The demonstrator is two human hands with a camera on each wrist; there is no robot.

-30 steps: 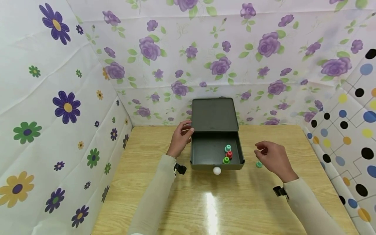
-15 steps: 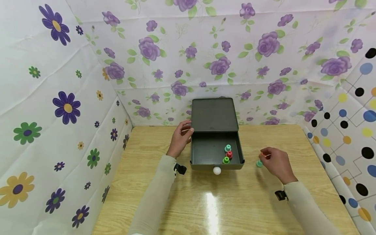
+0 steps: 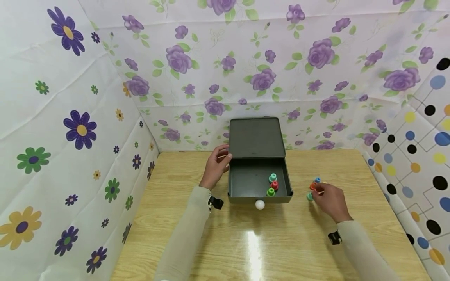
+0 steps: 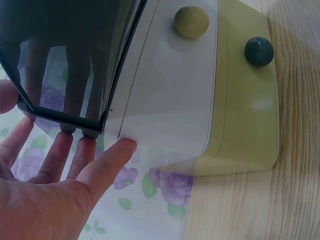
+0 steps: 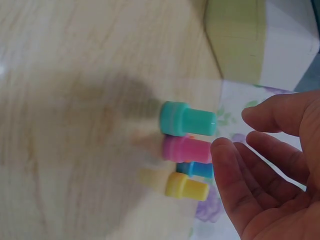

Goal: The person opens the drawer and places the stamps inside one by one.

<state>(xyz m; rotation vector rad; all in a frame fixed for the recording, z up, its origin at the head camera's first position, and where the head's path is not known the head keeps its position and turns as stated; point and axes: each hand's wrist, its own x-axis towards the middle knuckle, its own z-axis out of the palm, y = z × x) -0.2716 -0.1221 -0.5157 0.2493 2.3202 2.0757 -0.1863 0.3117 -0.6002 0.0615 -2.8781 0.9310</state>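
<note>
My left hand rests its fingers against the left side of a dark box; in the left wrist view the same hand touches the box's edge. The box's drawer stands pulled out, holding a teal piece, a red one and a green one. My right hand is beside small pieces on the table. Seen from the right wrist, its thumb and fingers are apart, close to a teal piece and a pink one, holding nothing.
Blue and yellow pieces stand past the pink one. A white knob is on the drawer front. Lower layers of the box carry a yellowish knob and a dark knob. Patterned cloth walls border the wooden table.
My right hand has moved right and toward the table's near edge, down to the teal piece; orange and blue pieces now show beyond its fingers. My left hand and the box have stayed put.
</note>
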